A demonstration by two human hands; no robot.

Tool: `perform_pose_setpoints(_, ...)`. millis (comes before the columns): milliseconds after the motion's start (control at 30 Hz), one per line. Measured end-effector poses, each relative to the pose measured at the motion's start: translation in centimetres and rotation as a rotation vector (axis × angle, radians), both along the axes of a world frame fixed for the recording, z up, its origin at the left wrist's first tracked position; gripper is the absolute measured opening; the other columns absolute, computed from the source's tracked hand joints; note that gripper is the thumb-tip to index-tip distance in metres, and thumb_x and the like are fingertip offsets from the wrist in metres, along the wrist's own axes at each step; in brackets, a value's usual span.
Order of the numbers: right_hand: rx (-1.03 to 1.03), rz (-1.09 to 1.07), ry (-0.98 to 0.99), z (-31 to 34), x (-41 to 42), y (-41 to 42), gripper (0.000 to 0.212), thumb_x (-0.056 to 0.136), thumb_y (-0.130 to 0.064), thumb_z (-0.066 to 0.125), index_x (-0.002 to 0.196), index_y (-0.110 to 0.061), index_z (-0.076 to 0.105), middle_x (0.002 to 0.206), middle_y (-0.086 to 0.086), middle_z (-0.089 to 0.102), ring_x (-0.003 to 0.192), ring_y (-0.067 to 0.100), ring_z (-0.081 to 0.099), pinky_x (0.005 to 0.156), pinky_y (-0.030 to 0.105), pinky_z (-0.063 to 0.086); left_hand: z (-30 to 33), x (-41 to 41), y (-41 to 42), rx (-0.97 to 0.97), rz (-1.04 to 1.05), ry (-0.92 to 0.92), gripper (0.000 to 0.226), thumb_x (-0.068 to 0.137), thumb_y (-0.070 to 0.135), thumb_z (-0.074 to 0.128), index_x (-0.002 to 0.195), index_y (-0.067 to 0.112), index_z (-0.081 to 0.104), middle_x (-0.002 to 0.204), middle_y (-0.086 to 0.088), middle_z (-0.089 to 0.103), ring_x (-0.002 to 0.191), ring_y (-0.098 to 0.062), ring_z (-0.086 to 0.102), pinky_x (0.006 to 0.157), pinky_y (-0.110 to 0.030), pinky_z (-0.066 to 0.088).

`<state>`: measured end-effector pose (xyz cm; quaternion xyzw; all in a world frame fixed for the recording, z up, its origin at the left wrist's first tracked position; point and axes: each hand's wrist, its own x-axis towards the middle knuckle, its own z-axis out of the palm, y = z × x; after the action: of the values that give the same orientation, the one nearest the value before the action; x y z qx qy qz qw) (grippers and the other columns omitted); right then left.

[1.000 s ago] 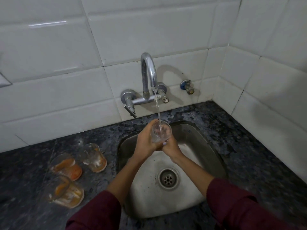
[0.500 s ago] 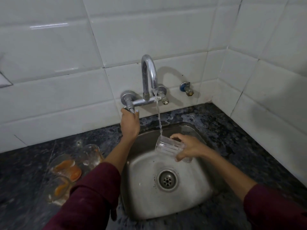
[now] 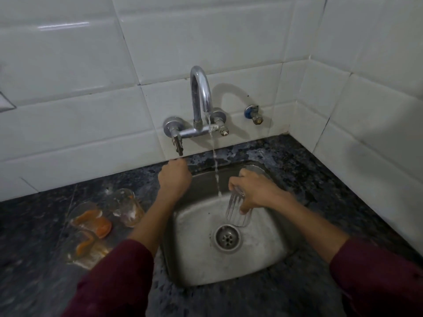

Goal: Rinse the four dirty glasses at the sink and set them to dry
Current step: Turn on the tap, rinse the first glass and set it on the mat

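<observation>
**Around the sink**

The sink (image 3: 194,266) sits in the counter (image 3: 41,282). The tap (image 3: 199,104) is on the wall behind it, a valve (image 3: 254,114) right of the tap. Three glasses (image 3: 91,221) stand on the counter left of the sink. Over the basin, the right hand (image 3: 256,191) holds a glass (image 3: 237,212); the left hand (image 3: 175,177) is below the tap's handle (image 3: 178,145).

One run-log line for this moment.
right hand: holds glass tipped over sink | left hand: below tap handle, apart | water: running | counter: three dirty glasses
</observation>
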<state>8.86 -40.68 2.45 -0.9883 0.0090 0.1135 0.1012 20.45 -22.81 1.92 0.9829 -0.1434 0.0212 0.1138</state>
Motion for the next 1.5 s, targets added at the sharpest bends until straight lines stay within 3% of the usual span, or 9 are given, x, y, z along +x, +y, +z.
perform_pose_setpoints(200,0.301,-0.015,-0.079,1.0,-1.1,2.1,0.087,0.052,-0.028,0.089,0.122,-0.026,0.038,0.123,-0.004,0.051,0.106,0.015,0.051,0.085,0.033,0.048,-4.4,-8.1,1.0,-0.366,-0.458,0.562,0.1,0.064,0.035,0.085,0.147,0.018,0.031,0.144,-0.001,0.047,0.13,-0.019,0.046,0.105,-0.03,0.038)
perform_pose_setpoints(367,1.007,-0.287,-0.335,-2.9,-2.3,5.6,0.093,0.055,-0.011,0.088,0.133,-0.03,0.039,0.123,-0.004,0.053,0.113,0.014,0.055,0.097,0.036,0.05,-7.0,-10.4,1.8,-0.911,-0.186,0.423,0.066,0.058,0.018,0.089,0.114,0.021,0.055,0.103,0.013,0.065,0.092,0.002,0.063,0.074,-0.008,0.047)
perform_pose_setpoints(467,1.117,-0.417,-0.395,-5.5,-2.6,9.5,0.083,0.064,-0.02,0.084,0.135,-0.027,0.04,0.125,-0.004,0.057,0.115,0.01,0.055,0.095,0.022,0.046,-6.8,-11.0,2.5,-1.018,-0.095,0.293,0.051,0.068,0.013,0.079,0.115,0.016,0.058,0.099,0.015,0.064,0.089,0.001,0.063,0.071,-0.007,0.047)
perform_pose_setpoints(633,0.989,-0.405,-0.483,-4.0,0.6,13.9,0.062,0.065,-0.023,0.083,0.12,-0.017,0.055,0.112,-0.001,0.065,0.101,0.012,0.063,0.076,0.006,0.045,-4.9,-9.0,6.2,-0.971,-0.093,0.26,0.052,0.069,0.02,0.079,0.114,0.026,0.055,0.107,0.011,0.065,0.1,-0.004,0.064,0.078,-0.011,0.048)
perform_pose_setpoints(733,0.93,-0.326,-0.562,-0.7,3.7,17.3,0.058,0.061,-0.022,0.085,0.112,-0.016,0.058,0.105,0.003,0.067,0.093,0.017,0.064,0.075,0.02,0.052,-2.3,-6.6,11.0,-0.987,-0.138,0.229,0.071,0.057,0.038,0.077,0.123,0.03,0.05,0.117,0.008,0.065,0.107,-0.011,0.063,0.09,-0.032,0.053)
perform_pose_setpoints(833,0.905,-0.234,-0.604,2.9,7.0,22.7,0.059,0.059,-0.024,0.086,0.111,-0.017,0.057,0.103,0.005,0.066,0.092,0.02,0.064,0.074,0.026,0.054,0.4,-5.0,17.9,-1.03,-0.112,0.142,0.082,0.064,0.031,0.08,0.136,0.024,0.042,0.118,0.008,0.063,0.103,-0.01,0.065,0.089,-0.03,0.054)
perform_pose_setpoints(1033,0.88,0.048,-0.521,6.5,14.3,39.2,0.074,0.056,-0.028,0.087,0.121,-0.015,0.055,0.117,0.007,0.063,0.104,0.023,0.059,0.093,0.038,0.048,1.0,-3.9,37.0,-0.847,0.245,-0.278,0.044,0.082,0.017,0.066,0.124,0.011,0.056,0.116,-0.005,0.066,0.103,-0.012,0.063,0.087,-0.03,0.052)
perform_pose_setpoints(1333,1.123,0.219,-0.047,0.2,21.8,64.9,0.067,0.055,-0.02,0.089,0.115,-0.02,0.059,0.109,0.0,0.067,0.101,0.018,0.062,0.089,0.032,0.051,-8.4,-3.6,58.8,-0.233,0.681,0.539,0.094,0.09,0.052,0.053,0.152,0.006,0.001,0.161,-0.015,-0.002,0.148,-0.035,-0.003,0.119,-0.051,0.01)
perform_pose_setpoints(1500,1.087,0.279,0.022,-3.8,24.2,71.4,0.065,0.057,-0.019,0.088,0.115,-0.02,0.059,0.111,0.001,0.068,0.102,0.017,0.062,0.095,0.038,0.05,-10.4,-3.6,61.1,-0.101,0.674,0.613,0.096,0.09,0.058,0.047,0.151,0.007,-0.008,0.159,-0.015,-0.016,0.146,-0.034,-0.015,0.118,-0.054,0.002)
